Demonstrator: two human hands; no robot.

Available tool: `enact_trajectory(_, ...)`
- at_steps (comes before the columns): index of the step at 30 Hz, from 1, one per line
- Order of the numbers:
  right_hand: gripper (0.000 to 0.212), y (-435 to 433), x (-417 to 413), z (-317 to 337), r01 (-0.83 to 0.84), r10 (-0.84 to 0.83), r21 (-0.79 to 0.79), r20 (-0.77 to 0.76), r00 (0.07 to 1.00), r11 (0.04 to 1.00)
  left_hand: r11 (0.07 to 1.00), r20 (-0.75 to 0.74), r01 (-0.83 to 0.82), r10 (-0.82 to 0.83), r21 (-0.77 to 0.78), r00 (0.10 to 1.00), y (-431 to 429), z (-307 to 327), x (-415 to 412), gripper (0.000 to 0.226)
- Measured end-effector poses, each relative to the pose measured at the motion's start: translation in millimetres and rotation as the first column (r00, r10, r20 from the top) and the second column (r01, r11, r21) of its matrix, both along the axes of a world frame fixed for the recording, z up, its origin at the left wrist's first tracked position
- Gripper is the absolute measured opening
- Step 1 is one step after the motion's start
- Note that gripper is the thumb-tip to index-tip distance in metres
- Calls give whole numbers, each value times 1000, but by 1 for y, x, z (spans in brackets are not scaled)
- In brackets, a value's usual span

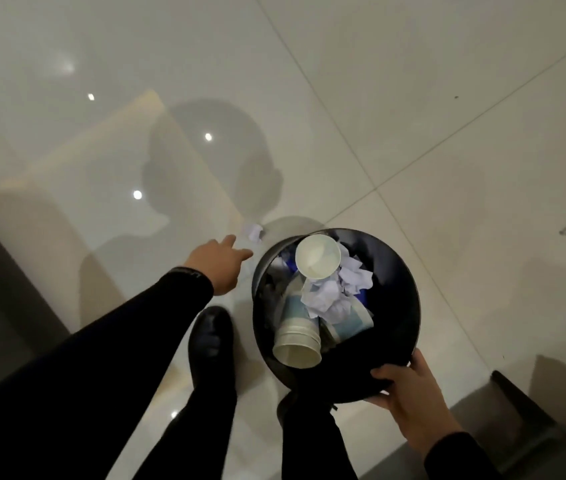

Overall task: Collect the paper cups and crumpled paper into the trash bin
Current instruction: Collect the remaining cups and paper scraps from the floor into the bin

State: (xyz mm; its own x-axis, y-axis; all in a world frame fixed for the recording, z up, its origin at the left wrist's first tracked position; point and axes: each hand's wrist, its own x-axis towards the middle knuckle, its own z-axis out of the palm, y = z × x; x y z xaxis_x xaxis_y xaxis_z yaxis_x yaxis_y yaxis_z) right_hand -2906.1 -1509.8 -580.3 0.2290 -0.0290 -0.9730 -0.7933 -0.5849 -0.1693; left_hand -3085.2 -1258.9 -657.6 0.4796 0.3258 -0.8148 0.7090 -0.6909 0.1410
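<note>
A small crumpled ball of pale lilac paper (253, 232) lies on the glossy white tiled floor (413, 98) at centre frame, just beyond the left hand (217, 266), which reaches toward it with fingers spread and empty, not yet touching; just right of it the round black trash bin (402, 306), already holding white paper cups (317, 255) and more crumpled paper (323, 296), is gripped at its near rim by the right hand (409, 393), fingers curled over the edge; the pickup should go best by pinching the ball from above, then dropping it over the bin's open centre while keeping the bin tilted toward the hand; a black shoe (210, 337) stands at lower centre
</note>
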Motion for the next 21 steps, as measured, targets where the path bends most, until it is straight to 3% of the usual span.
enact_trajectory(6, 54, -7, 28, -26, -78, 78, -3, -20, 997, 997, 980, -71, 191, -186, 59, 980, -16, -79, 29, 58)
enact_trajectory(11, 55, -5, 35, -31, -101, 101, -10, -18, 995, 995, 994, -37, 44, -40, 97, 999, -24, -120, 38, 57)
enact_trajectory(15, 54, -6, 35, -32, -85, 86, 25, -27, 996, 996, 987, 38, -112, 109, 112, 993, -20, -111, 40, 62)
enact_trajectory(17, 54, -3, 32, -27, -71, 72, 46, -25, 997, 996, 931, 122, -363, 358, 25, 926, -16, -82, 41, 68)
enact_trajectory(19, 52, 5, 26, -17, -60, 61, 55, -16, 998, 997, 807, 320, -591, 561, -7, 763, -10, -37, 34, 68)
enact_trajectory(21, 50, 19, 18, -2, -66, 66, 62, 6, 998, 996, 734, 605, -678, 521, 43, 602, -6, 25, 25, 60)
